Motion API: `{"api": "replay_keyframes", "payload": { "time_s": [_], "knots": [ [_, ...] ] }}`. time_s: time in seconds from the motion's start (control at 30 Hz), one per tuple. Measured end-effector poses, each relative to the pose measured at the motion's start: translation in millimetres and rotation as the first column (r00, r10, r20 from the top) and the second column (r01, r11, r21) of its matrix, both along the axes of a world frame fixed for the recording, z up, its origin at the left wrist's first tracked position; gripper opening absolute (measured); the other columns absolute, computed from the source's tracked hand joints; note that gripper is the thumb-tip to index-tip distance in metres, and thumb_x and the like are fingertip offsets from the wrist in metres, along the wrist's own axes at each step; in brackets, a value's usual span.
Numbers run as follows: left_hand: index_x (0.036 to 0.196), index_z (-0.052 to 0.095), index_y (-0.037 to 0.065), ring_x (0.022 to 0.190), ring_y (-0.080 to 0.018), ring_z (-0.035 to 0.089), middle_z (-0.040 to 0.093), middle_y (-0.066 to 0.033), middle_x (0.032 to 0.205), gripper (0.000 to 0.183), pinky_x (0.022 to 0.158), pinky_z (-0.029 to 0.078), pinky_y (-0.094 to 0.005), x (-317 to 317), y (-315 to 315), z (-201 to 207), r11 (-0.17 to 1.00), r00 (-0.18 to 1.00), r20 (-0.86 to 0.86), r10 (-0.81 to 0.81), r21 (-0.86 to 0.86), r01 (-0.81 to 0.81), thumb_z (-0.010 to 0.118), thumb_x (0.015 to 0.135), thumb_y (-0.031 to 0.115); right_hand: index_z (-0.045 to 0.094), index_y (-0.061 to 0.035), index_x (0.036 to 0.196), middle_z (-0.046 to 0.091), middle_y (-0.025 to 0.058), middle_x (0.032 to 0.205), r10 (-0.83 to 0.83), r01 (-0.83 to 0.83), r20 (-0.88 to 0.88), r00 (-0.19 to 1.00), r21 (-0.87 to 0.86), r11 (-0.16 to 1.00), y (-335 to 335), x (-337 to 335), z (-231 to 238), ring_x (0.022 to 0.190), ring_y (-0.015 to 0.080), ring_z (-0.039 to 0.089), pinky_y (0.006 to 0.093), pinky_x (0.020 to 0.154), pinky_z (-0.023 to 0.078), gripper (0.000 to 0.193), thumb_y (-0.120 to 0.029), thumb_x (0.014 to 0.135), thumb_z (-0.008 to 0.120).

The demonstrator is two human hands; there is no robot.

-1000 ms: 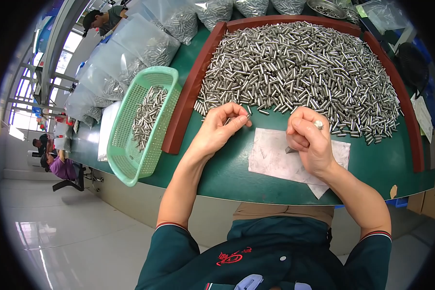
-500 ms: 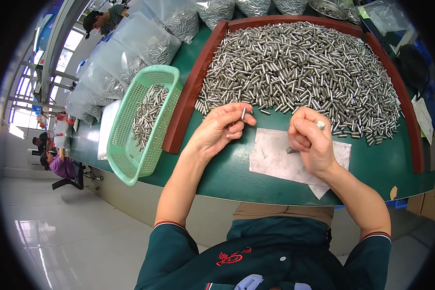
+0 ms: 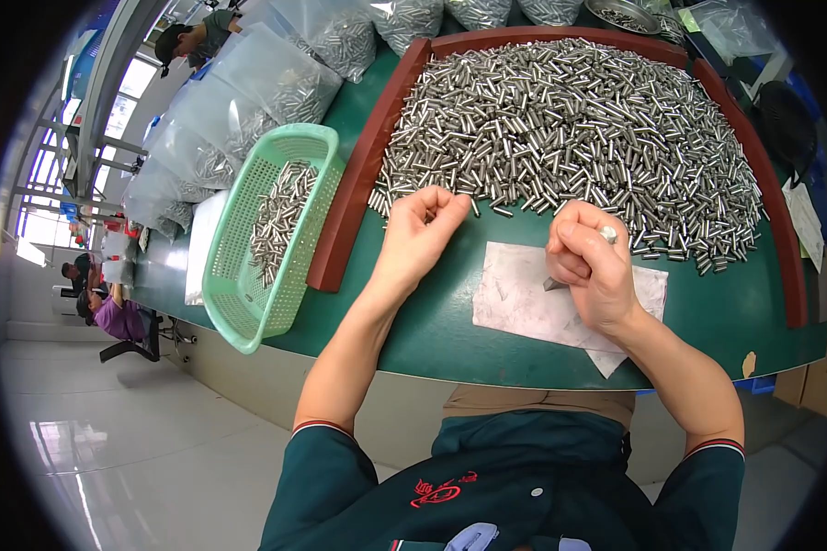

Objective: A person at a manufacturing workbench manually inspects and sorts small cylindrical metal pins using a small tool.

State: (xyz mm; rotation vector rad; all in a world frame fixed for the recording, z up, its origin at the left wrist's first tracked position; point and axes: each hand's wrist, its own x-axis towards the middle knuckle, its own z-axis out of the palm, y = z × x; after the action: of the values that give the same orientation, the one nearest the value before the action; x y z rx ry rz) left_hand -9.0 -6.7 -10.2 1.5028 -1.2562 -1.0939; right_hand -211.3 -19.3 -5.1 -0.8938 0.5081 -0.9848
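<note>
Fingers of the left hand [image 3: 423,230] had rolled over since half a second before, hiding the short silver metal cylinder then showing at their tips; this perhaps meant a piece was being turned. That hand was curled, thumb near forefinger; whether it held anything could not be told. The right hand [image 3: 593,262] was closed in a fist round a pale-ended object [image 3: 608,235], unmoved above a stained whitish cloth [image 3: 510,298]. Beyond lay a heap of shiny silver metal cylinders [image 3: 570,129], bordered by dark-red straight rails [image 3: 368,174] on a green tabletop [image 3: 441,344]. Left of these, a pale-green perforated plastic basket [image 3: 303,250] held more cylinders, with clear plastic bags [image 3: 276,78] behind. Farther off, a person in purple [image 3: 122,317] sat above a glossy pale floor [image 3: 193,422].
</note>
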Motion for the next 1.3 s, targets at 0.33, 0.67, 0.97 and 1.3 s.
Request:
{"api": "replay_keyframes", "payload": {
  "time_s": [0.33, 0.67, 0.97, 1.3],
  "knots": [
    [0.075, 0.058, 0.002, 0.041, -0.0175, 0.045, 0.043, -0.0049, 0.047, 0.014, 0.043, 0.036, -0.0319, -13.6, -3.9, -11.8, 0.965, 0.666, 0.725, 0.178, -0.262, 0.028, 0.065, 0.069, 0.013, 0.049, -0.0004, 0.066, 0.039, -0.0031, 0.053, 0.0, 0.0, 0.009, 1.0, 0.01, 1.0, -0.2, 0.3, -1.0, 0.042, 0.0018, 0.025, 0.0194, 0.039, 0.018, 0.019, -0.012, 0.08, 0.047],
    [0.089, 0.055, 0.003, 0.05, -0.0033, 0.034, 0.057, -0.0039, 0.074, 0.008, 0.045, 0.03, -0.0172, 3.1, -5.2, 3.8, 0.977, 0.873, -0.48, -0.084, 0.134, 0.167, 0.053, 0.083, 0.007, 0.049, -0.0004, 0.066, 0.04, -0.0029, 0.053, -0.003, 0.003, 0.001, 1.0, 0.011, 1.0, -0.7, -1.3, -0.2, 0.042, 0.0017, 0.026, 0.0193, 0.039, 0.018, 0.018, -0.012, 0.08, 0.047],
    [0.099, 0.055, 0.001, 0.049, -0.0018, 0.031, 0.057, -0.0066, 0.08, 0.016, 0.045, 0.026, -0.015, 3.3, -5.6, -2.9, 0.945, 0.724, -0.684, -0.088, 0.174, 0.278, 0.051, 0.084, 0.004, 0.049, -0.0003, 0.066, 0.041, -0.0026, 0.054, 0.004, -0.005, 0.01, 1.0, 0.027, 1.0, -1.6, -1.6, -1.8, 0.042, 0.0015, 0.026, 0.0189, 0.039, 0.019, 0.017, -0.011, 0.08, 0.046],
    [0.094, 0.055, 0.001, 0.05, -0.0023, 0.034, 0.059, -0.0056, 0.074, 0.013, 0.046, 0.029, -0.0159, -10.1, 1.9, 6.1, 0.95, 0.878, -0.439, -0.193, 0.139, 0.278, 0.052, 0.084, 0.009, 0.049, -0.0002, 0.067, 0.039, -0.0033, 0.053, -0.003, 0.003, 0.02, 1.0, 0.023, 1.0, -0.2, -3.1, -3.2, 0.042, 0.0014, 0.026, 0.0193, 0.039, 0.018, 0.018, -0.011, 0.08, 0.046]
  ]
}}
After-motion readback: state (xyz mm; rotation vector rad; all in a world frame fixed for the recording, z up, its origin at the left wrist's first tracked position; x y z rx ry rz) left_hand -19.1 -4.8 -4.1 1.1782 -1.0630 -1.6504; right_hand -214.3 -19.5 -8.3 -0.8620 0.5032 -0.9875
